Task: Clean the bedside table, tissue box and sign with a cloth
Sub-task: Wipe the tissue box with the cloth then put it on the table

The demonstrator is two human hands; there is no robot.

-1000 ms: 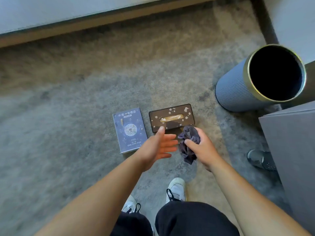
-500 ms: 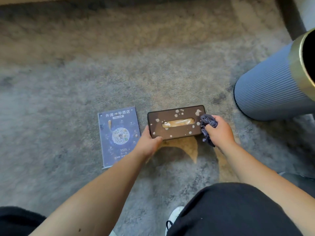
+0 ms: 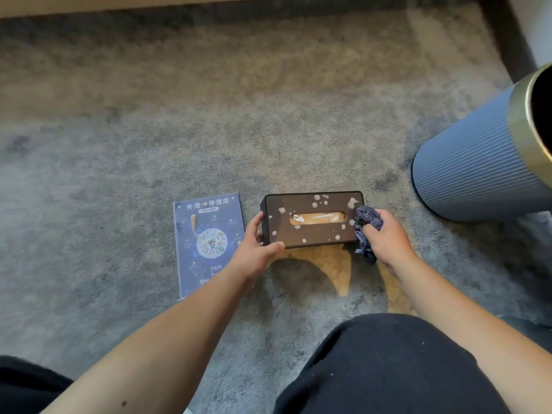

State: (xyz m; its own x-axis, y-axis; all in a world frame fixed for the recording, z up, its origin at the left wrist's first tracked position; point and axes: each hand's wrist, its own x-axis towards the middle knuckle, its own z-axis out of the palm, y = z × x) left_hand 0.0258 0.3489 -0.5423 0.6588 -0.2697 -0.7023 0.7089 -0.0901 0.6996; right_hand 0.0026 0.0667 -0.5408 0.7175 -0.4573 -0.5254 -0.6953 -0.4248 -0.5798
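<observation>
A dark brown tissue box [image 3: 313, 231] with white spots on its lid sits on the grey carpet, tissue showing in its slot. My left hand [image 3: 257, 249] grips the box's left end, thumb on the front edge. My right hand [image 3: 388, 239] holds a crumpled grey-blue cloth [image 3: 366, 222] against the box's right end. A blue sign [image 3: 207, 240] in a clear holder lies flat on the carpet, just left of the box, with pale smears on it. The bedside table is out of view.
A ribbed blue-grey bin [image 3: 484, 171] with a gold rim lies tipped at the right. My knees in black trousers [image 3: 388, 369] fill the bottom of the view. A dark baseboard [image 3: 507, 40] runs at the top right. Carpet [image 3: 209, 115] stretches beyond.
I have crouched lower and closer. My left hand went from hovering open to gripping the box's left end. My right hand carried the cloth to the box's right end.
</observation>
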